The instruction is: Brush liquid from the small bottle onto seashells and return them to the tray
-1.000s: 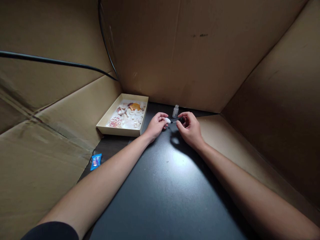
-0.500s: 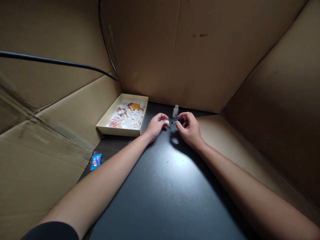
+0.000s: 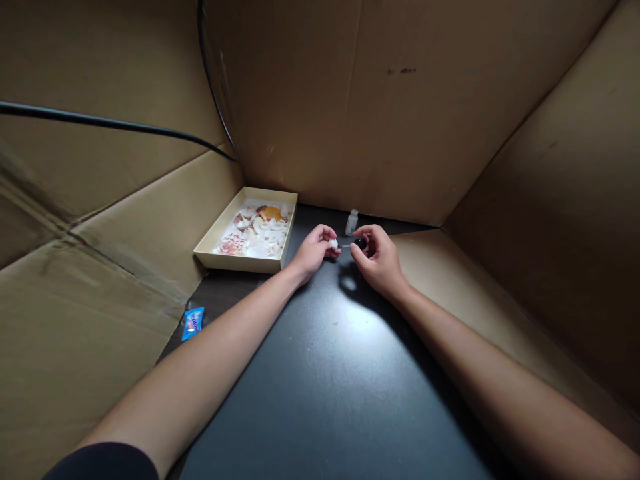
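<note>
My left hand pinches a small white shell above the black tabletop. Facing it, my right hand is closed on a black brush cap whose thin brush points left and touches the shell. A small clear bottle stands open just behind the two hands, near the back cardboard wall. Both forearms reach in from the bottom of the view.
A shallow cream tray holding several shells sits at the back left. A blue wrapper lies at the table's left edge. Cardboard walls close in on all sides, and a black cable runs across the left wall.
The shell has turned a little in my left fingers and shows smaller. My right hand has shifted slightly toward it with the brush.
</note>
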`<control>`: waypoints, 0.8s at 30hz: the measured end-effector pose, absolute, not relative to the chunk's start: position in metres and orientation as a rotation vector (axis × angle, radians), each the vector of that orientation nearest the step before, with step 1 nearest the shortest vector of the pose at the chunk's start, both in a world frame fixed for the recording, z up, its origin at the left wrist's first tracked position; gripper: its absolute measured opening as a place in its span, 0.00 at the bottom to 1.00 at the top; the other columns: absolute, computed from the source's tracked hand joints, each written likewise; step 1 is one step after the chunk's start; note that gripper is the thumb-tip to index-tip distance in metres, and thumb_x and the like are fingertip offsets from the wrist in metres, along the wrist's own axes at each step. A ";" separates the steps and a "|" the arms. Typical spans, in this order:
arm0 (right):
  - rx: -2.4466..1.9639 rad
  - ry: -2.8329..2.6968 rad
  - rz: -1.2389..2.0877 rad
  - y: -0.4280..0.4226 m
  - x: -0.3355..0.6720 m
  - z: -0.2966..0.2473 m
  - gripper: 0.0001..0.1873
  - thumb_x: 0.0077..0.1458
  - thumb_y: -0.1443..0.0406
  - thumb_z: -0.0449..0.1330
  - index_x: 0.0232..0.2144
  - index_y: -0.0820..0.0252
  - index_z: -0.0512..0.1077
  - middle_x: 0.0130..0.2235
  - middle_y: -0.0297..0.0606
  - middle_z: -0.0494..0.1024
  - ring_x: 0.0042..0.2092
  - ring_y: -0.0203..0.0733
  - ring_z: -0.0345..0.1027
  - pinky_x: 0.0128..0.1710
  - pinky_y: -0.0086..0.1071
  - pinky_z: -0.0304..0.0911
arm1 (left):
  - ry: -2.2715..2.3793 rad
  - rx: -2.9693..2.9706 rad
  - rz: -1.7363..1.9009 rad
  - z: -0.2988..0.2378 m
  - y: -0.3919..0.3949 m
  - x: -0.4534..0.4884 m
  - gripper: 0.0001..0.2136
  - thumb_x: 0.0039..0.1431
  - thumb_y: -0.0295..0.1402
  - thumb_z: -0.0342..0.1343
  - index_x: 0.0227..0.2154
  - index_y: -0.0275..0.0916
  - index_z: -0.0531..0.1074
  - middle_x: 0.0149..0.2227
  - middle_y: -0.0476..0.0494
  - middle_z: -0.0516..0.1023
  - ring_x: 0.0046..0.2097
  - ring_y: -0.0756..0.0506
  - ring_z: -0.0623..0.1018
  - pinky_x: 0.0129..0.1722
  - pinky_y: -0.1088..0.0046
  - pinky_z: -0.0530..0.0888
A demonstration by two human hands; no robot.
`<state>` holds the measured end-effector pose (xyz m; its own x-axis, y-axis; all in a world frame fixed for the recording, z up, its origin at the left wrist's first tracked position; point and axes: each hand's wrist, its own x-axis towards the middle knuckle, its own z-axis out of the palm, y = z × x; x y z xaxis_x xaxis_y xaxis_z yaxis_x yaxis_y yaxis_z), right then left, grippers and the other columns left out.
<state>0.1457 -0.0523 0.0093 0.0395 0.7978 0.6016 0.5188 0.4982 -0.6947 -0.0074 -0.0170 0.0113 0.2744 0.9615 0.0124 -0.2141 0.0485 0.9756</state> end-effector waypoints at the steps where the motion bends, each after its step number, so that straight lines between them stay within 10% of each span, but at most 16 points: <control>1: -1.157 -1.616 0.300 -0.052 0.146 0.009 0.08 0.50 0.66 0.58 0.35 0.57 0.67 0.33 0.33 0.67 0.27 0.33 0.58 0.30 0.30 0.59 | 0.850 1.154 1.084 0.011 -0.017 -0.007 0.07 0.51 0.19 0.49 0.31 0.37 0.63 0.27 0.54 0.66 0.27 0.54 0.75 0.29 0.78 0.71; 24: -1.151 -1.605 0.318 -0.052 0.146 0.009 0.08 0.51 0.66 0.58 0.36 0.57 0.66 0.34 0.33 0.66 0.26 0.31 0.56 0.29 0.30 0.58 | 0.806 1.162 1.071 0.006 -0.014 -0.009 0.09 0.49 0.19 0.49 0.32 0.36 0.66 0.28 0.52 0.66 0.26 0.55 0.70 0.24 0.80 0.65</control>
